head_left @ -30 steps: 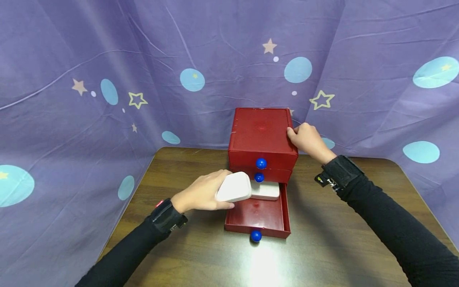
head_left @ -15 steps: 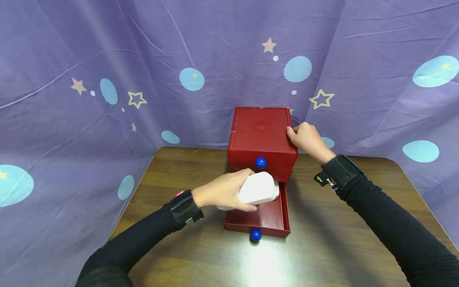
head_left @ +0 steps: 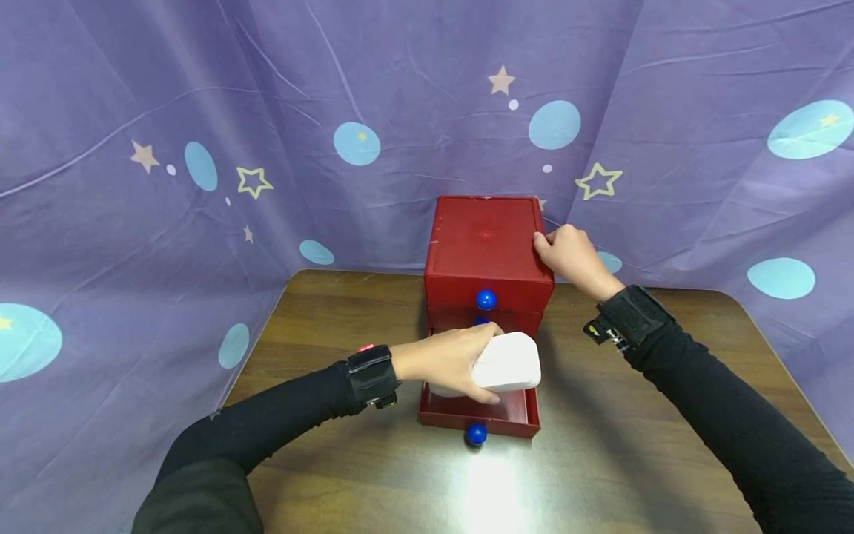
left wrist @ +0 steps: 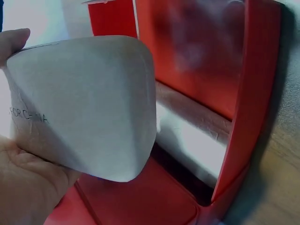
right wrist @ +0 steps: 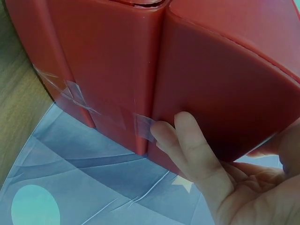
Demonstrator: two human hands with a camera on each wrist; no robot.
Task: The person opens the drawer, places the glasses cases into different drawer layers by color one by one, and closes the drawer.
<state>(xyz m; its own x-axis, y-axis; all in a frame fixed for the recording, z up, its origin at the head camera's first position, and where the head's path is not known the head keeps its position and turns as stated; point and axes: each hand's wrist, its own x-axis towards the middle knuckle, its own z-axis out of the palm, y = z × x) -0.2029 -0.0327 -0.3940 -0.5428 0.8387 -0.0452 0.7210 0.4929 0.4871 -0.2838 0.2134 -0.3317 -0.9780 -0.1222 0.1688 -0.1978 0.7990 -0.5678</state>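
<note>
A red three-drawer cabinet (head_left: 485, 245) with blue ball knobs (head_left: 485, 300) stands at the back of the table. Its bottom drawer (head_left: 497, 415) is pulled out. My left hand (head_left: 467, 360) grips a white rounded box (head_left: 510, 362) and holds it over the open drawer. The left wrist view shows this box (left wrist: 89, 103) close above the drawer's red floor (left wrist: 154, 197). A second white box (head_left: 439, 389) lies deeper in the drawer, mostly hidden. My right hand (head_left: 563, 252) grips the cabinet's top right edge, its fingers (right wrist: 187, 145) curled against the side wall (right wrist: 108, 65).
The brown wooden table (head_left: 600, 445) is bounded at the back and sides by a purple cloth (head_left: 267, 111) printed with stars and circles. Clear tape (right wrist: 70, 89) runs across the cabinet's side. Bare tabletop lies left, right and in front of the cabinet.
My left hand has carried the white box rightward, from the drawer's left edge to above the open drawer. The right hand has stayed on the cabinet.
</note>
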